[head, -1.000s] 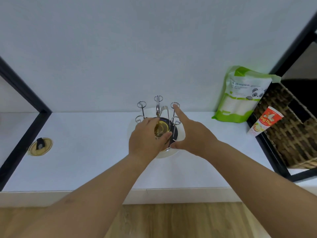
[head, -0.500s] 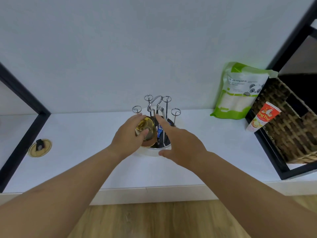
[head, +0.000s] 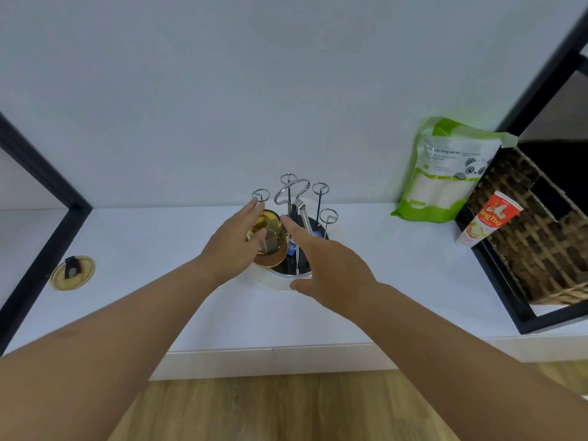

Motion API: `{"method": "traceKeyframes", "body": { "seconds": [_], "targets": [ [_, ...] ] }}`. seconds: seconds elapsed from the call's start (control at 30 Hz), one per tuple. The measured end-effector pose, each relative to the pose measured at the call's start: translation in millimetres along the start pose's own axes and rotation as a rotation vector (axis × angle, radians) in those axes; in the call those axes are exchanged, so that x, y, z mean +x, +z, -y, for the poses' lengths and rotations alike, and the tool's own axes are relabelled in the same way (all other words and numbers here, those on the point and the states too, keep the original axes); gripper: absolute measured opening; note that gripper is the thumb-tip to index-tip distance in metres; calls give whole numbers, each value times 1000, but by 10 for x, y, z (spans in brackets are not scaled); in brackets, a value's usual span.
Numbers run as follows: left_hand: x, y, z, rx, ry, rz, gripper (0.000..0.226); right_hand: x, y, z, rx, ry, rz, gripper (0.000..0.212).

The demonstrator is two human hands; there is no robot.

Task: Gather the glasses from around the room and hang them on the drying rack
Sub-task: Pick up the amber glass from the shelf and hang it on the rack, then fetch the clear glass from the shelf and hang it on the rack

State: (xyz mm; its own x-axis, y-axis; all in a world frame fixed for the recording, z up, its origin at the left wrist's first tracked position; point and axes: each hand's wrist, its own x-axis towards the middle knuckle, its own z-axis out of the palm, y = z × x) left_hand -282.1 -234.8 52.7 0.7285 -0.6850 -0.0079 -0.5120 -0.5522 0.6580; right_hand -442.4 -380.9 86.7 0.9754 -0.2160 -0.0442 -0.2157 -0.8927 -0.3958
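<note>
The person stood at the white counter with both arms stretched toward the drying rack, a round-based stand with thin metal prongs ending in small loops. The left hand held an amber glass upside down over the near-left part of the rack, fingers along its far side and thumb across the front, its rim low against the rack's base. The right hand lay spread and relaxed beside it, holding nothing, its forefinger pointing up toward the glass and the centre post. To the right, a green and white pouch leaned on the wall, and a red and white tube stood propped against a wicker basket. A small round gold lid sat on the counter, well off to the left.
</note>
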Motion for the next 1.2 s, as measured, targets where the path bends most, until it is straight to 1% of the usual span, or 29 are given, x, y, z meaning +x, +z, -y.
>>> {"method": "traceKeyframes", "body": {
  "seconds": [0.13, 0.23, 0.33, 0.43, 0.6, 0.73, 0.97, 1.1, 1.2],
  "targets": [
    [2, -137, -162, -18, 22, -36, 55, 16, -99, -108, 73, 49, 10, 115],
    [-1, -291, -320, -22, 36, -61, 52, 16, -276, -114, 118, 62, -6, 113],
    [-36, -503, -554, -33, 45, -90, 48, 14, -569, -65, 151, 68, -32, 108],
    [-100, -822, -938, -40, 81, -124, 46, -6, -1005, 29, 144, 56, -82, 102],
    [-303, -1647, -1893, -93, 154, -211, 43, -101, -2110, 283, 126, 13, -224, 87],
    [-559, -2468, -2738, -49, 227, -265, 44, -307, -3180, 617, 111, -38, -344, 80],
    [-1081, -3728, -4066, -24, 323, -420, 44, -956, -4842, 1258, 122, -99, -511, 72],
    [-1406, -4274, -4710, -54, 382, -477, 43, -1399, -5723, 1626, 131, -123, -615, 68],
    [-1669, -4563, -5140, -81, 439, -488, 44, -1792, -6217, 1868, 170, -138, -714, 64]
  ]
}}
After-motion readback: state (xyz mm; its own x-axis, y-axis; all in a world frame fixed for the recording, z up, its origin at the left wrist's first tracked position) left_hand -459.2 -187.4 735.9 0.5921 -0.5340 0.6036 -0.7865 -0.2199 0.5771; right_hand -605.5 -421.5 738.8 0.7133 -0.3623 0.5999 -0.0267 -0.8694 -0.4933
